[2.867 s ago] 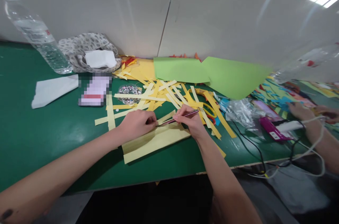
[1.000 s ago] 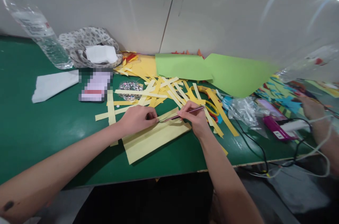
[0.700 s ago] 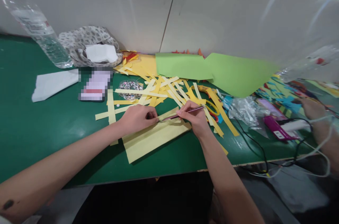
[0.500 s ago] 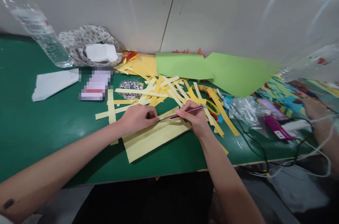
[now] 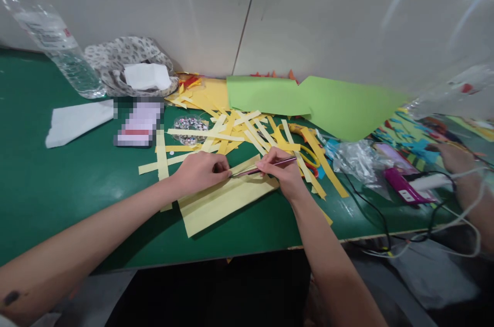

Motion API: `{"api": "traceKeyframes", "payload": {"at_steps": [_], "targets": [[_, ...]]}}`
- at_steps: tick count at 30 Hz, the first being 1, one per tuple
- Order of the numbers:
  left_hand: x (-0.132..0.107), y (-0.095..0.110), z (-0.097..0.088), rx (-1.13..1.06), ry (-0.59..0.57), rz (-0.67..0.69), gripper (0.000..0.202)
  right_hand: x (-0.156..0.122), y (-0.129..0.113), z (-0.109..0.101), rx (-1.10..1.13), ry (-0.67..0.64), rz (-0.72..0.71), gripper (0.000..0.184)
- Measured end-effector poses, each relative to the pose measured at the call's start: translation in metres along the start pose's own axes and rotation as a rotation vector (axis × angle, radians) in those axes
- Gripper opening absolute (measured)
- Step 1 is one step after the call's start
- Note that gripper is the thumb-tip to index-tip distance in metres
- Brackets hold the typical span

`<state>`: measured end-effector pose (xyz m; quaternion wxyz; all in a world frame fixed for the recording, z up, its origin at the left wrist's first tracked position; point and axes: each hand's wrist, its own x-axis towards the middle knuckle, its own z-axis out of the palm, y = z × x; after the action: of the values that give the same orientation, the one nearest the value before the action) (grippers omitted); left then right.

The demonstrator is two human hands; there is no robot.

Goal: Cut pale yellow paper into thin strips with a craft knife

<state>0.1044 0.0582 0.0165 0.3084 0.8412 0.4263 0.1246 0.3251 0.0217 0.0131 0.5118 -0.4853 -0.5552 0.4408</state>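
Note:
My left hand (image 5: 200, 172) is closed in a loose fist and presses down on a pale yellow paper sheet (image 5: 219, 201) on the green table (image 5: 57, 183). My right hand (image 5: 280, 170) pinches a thin pink tool like tweezers or a pen (image 5: 262, 166), its tip touching the paper right by my left fingertips. What my left fingers pinch is too small to see. A heap of yellow paper strips (image 5: 239, 134) lies just behind both hands.
Green paper sheets (image 5: 309, 103) lie at the back. A water bottle (image 5: 54, 38), a patterned cloth (image 5: 123, 59), white tissue (image 5: 77, 121), a bag of beads (image 5: 189, 128), clear plastic (image 5: 355, 157) and a pink device with cables (image 5: 405, 190) surround me. Another person's hand (image 5: 455, 159) is at right.
Almost nothing has changed over the last second. Both hands stay on the yellow sheet with the tool tip at my left fingers. The view shifted slightly since the earliest frame.

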Motion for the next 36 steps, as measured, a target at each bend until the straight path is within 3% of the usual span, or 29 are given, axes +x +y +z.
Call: {"api": "traceKeyframes", "payload": {"at_steps": [27, 32, 36], "targets": [[-0.001, -0.002, 0.002, -0.026, 0.034, 0.001, 0.022, 0.001, 0.0, -0.001, -0.001, 0.033, -0.013, 0.023], [-0.004, 0.001, -0.012, -0.089, 0.033, 0.018, 0.024, 0.004, 0.003, -0.005, -0.004, 0.149, -0.067, 0.021], [-0.018, -0.002, -0.035, 0.013, 0.041, 0.063, 0.022, 0.006, 0.004, -0.009, 0.01, 0.233, -0.035, 0.022]]}}
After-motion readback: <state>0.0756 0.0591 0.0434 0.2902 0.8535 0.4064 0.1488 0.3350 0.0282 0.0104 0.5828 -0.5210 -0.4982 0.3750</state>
